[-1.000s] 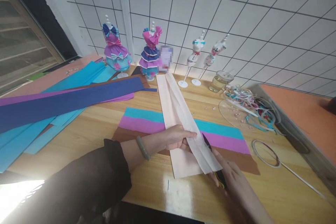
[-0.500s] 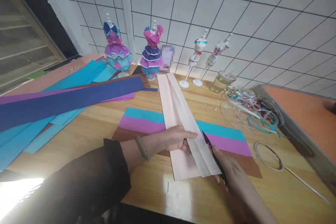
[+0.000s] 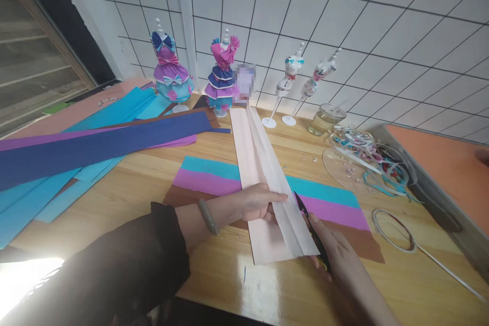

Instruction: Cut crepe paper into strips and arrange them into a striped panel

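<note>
A long pale pink paper strip (image 3: 260, 163), folded lengthwise, runs from the wall toward me over the wooden table (image 3: 153, 173). My left hand (image 3: 255, 201) pinches its left side near the front end, fingers closed on the paper. My right hand (image 3: 336, 252) grips small black scissors (image 3: 307, 219), whose blades touch the strip's right edge. Under the strip lies a sheet of teal, purple and brown bands (image 3: 332, 204).
Long blue, purple and teal paper strips (image 3: 87, 147) pile at the left. Several small dress mannequins (image 3: 170, 74) stand along the tiled wall. A glass jar (image 3: 325, 118), a clear plate of ribbon scraps (image 3: 362, 158) and a wire loop (image 3: 393, 224) lie at right, beside an orange surface (image 3: 446, 168).
The scissors have slid forward along the strip's right edge and the folded flap has settled flatter. My left hand has stayed in place.
</note>
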### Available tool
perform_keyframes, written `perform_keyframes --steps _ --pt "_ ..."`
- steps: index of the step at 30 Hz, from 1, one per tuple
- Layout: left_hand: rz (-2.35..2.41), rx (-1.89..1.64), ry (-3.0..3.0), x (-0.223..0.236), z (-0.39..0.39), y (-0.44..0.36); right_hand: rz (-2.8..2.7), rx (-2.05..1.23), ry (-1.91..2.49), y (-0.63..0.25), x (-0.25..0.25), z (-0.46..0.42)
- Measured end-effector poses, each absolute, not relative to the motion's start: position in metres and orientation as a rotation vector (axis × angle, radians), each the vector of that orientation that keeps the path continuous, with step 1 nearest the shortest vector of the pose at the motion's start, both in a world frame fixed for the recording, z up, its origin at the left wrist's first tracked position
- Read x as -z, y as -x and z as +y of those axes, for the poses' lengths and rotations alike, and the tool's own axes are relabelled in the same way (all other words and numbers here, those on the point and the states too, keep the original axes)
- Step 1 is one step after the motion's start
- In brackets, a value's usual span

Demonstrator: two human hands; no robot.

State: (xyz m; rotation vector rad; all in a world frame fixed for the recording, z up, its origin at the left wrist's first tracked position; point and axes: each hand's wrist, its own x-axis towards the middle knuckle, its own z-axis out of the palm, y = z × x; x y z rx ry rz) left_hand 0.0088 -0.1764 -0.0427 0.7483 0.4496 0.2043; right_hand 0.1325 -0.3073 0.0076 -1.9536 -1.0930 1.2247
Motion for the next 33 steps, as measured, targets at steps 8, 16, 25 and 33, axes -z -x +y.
perform_keyframes --steps 8,16,25,33 --pt "0.447 -0.208 -0.738 0.043 -0.175 -0.009 -1.057 -1.229 1.998 -0.132 -0.006 -0.305" --pt "0.443 -0.231 -0.75 0.046 -0.176 -0.01 -1.017 -1.227 2.007 -0.132 -0.001 -0.307" --pt "0.443 -0.227 -0.755 0.044 -0.176 -0.009 -1.002 -1.208 1.981 -0.132 0.003 -0.308" --pt "0.424 -0.234 -0.776 0.047 -0.176 -0.009 -0.98 -1.199 2.006 -0.128 0.0 -0.307"
